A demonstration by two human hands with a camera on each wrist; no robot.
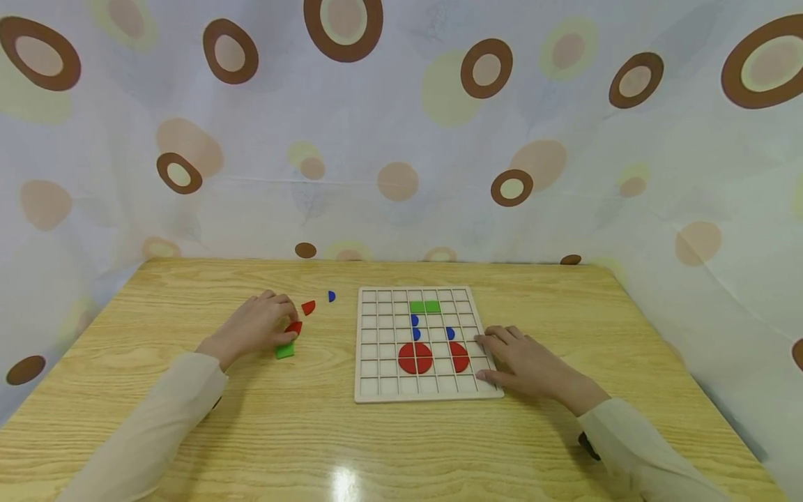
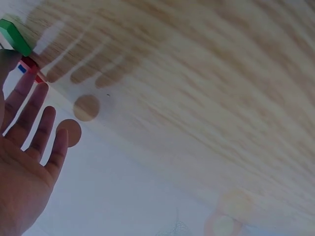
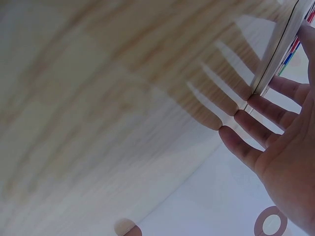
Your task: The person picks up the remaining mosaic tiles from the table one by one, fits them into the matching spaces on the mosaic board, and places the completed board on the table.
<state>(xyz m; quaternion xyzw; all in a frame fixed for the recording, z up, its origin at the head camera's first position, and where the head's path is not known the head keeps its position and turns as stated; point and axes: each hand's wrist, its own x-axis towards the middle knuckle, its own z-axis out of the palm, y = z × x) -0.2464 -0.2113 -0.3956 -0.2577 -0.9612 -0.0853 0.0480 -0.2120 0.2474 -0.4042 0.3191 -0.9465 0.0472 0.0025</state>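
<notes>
My left hand (image 1: 260, 324) is low over the table, its thumb and index finger pinching a red quarter-circle piece (image 1: 294, 327). Just below the thumb lies a green square piece (image 1: 285, 351); it also appears in the left wrist view as a green block (image 2: 15, 37). The other fingers of that hand (image 2: 29, 142) are spread. At the right edge of a white grid board (image 1: 376, 389), my right hand (image 1: 527, 362) rests with its fingertips and thumb touching the frame. In the right wrist view the fingers (image 3: 256, 130) are nearly straight against the board's side.
Beyond the left hand lie another red quarter-circle (image 1: 309, 307) and a blue half-circle (image 1: 332, 296). On the board sit green squares (image 1: 424, 307), blue half-circles (image 1: 415, 328), a red circle of quarters (image 1: 415, 358) and a red half (image 1: 460, 357). A patterned curtain (image 1: 401, 139) hangs behind the wooden table (image 1: 282, 432).
</notes>
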